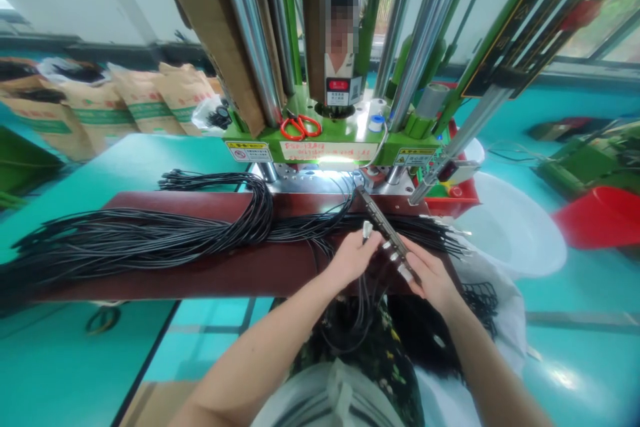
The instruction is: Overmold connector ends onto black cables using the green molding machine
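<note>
My right hand (431, 275) grips the lower end of a long, narrow metal bar (381, 219), which slants up and left over the front board. Several white connectors sit along the bar's lower part. Just left of it, my left hand (355, 255) is closed in a pinch on a black cable with a white connector (367, 229) at its tip. Cables hang below that hand into my lap. A thick bundle of black cables (150, 230) lies along the dark red board (210, 280), passing behind the bar to stripped-looking ends at the right.
A green press (345, 133) with steel columns stands ahead, its lit bed behind the board. Red-handled scissors (300, 127) lie on its ledge. At right are a white tub (510, 223) and a red bucket (600, 217). Paper sacks (105, 107) line the left back.
</note>
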### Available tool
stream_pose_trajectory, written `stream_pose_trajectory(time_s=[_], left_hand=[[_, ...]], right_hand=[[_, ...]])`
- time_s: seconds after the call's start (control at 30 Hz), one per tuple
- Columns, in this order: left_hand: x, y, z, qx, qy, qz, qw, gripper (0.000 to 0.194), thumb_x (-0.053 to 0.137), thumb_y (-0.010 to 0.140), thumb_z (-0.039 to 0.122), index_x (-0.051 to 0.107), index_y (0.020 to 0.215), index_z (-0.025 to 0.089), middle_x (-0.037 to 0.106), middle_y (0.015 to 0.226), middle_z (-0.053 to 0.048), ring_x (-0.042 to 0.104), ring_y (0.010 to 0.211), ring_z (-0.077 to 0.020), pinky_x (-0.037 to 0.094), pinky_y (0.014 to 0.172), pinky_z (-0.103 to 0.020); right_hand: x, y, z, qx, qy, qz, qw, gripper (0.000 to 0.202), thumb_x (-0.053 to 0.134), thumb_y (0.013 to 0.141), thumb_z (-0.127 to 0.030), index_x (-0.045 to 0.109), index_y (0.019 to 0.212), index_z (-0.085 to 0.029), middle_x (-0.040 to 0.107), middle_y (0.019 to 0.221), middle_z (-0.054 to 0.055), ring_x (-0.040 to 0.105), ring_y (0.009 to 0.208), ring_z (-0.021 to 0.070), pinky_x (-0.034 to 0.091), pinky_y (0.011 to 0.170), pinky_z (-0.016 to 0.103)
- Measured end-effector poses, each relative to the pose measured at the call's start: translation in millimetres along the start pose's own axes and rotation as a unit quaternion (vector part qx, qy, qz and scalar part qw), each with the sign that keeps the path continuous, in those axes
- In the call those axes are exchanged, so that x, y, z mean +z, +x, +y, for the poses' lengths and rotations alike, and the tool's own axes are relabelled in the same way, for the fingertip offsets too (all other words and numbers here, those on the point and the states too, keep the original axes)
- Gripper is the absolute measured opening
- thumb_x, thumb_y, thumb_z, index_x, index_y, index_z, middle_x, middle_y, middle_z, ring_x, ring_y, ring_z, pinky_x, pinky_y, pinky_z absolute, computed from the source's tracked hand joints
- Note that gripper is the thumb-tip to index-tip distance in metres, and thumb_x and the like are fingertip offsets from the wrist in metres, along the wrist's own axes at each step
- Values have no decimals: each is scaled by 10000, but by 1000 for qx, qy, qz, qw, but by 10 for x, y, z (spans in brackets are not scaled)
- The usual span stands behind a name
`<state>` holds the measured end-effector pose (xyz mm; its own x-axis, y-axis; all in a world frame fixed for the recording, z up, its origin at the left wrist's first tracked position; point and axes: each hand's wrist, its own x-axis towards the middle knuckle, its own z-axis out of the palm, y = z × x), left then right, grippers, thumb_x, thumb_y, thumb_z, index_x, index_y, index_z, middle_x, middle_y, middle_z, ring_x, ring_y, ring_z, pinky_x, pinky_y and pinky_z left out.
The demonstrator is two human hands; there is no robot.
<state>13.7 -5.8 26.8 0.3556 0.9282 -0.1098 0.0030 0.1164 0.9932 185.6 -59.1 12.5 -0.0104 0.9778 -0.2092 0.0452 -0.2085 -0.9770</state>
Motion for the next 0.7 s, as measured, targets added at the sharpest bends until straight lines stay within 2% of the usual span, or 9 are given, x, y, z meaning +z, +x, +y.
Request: stream_pose_trajectory(time_s=[0.07,0.17,0.23,0.3,0.4,0.5,0.6,0.7], left_hand=[[-50,-35,60,10,-56,65,996,333,458,782,456,567,777,141,523,591,4,512,543,-97,381,467,-188],[-20,-105,67,-23,-178,115,977,369,399,812,500,495,925,162,416,453,71,412,366,-75,308,367,-177],[58,-138,19,-37,-216,137,966,326,409,812,506,429,882,188,328,398,113,301,289,-55,235,320,-163],[137,-148,-40,-39,-224,162,960,301,432,806,500,359,790,209,308,392,127,258,275,-43,197,300,-151],[191,-134,-94,-42,-202,148,967,312,460,801,469,312,708,211,324,382,123,251,272,-37,174,284,-145],[173,-117,-107,-61,-175,112,976,298,528,768,428,360,683,196,327,365,115,248,277,-33,178,282,-148],[145,-109,-119,-70,-174,104,977,296,558,744,426,395,679,187,328,362,110,253,285,-33,196,292,-155],[132,-103,-147,-75,-176,102,976,276,575,731,411,435,700,175,334,381,109,262,300,-27,220,316,-155]], right_hand=[[-14,3,17,-5,30,8,1000,597,511,812,-453,396,1310,-144,424,425,-64,288,296,48,199,289,167],[-30,10,31,4,41,5,999,591,506,819,-448,385,1318,-155,395,401,-76,270,289,47,189,293,164],[-38,12,30,11,22,-4,1000,593,507,816,-457,395,1314,-154,413,411,-67,276,289,47,183,294,164],[-46,11,20,10,4,-13,1000,611,510,809,-469,397,1315,-145,434,422,-56,289,288,50,182,292,168],[-57,11,-5,10,-8,-19,1000,623,511,809,-463,383,1322,-133,440,416,-54,297,288,54,173,294,167],[-73,20,-32,19,-19,-39,999,598,501,823,-442,380,1323,-136,435,414,-57,289,294,47,167,300,159],[-85,31,-61,29,-29,-72,997,618,498,821,-454,368,1328,-125,440,430,-56,289,296,46,173,291,160],[-67,22,-105,24,-47,-78,996,583,495,827,-439,399,1311,-126,477,467,-36,296,307,44,172,297,164]])
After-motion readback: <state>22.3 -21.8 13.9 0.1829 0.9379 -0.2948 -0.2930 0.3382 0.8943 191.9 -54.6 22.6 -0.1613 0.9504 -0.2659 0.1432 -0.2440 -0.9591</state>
